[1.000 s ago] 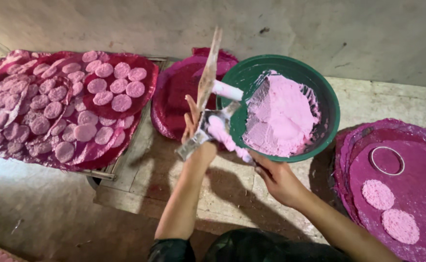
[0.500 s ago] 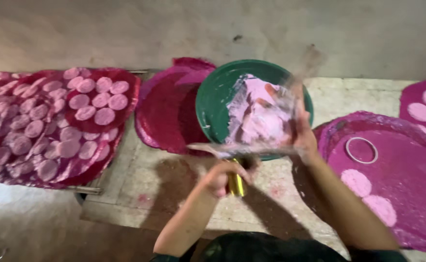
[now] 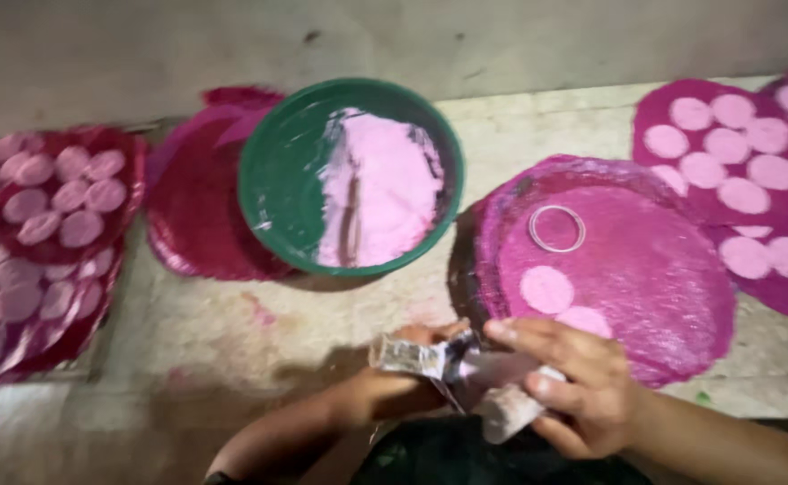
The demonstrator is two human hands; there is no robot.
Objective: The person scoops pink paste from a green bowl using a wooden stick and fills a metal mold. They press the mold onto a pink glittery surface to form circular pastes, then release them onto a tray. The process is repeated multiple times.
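Pink paste half fills my bowl (image 3: 358,180); two discs (image 3: 546,289) lie on the near mat (image 3: 672,269). Both hands' grips, left (image 3: 385,395) and right (image 3: 582,386), close on a paste-caked tool (image 3: 452,368).

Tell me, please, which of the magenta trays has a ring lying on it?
The tray just right of the green bowl: a pale ring and only two pink discs lie on it, nearest the right hand.
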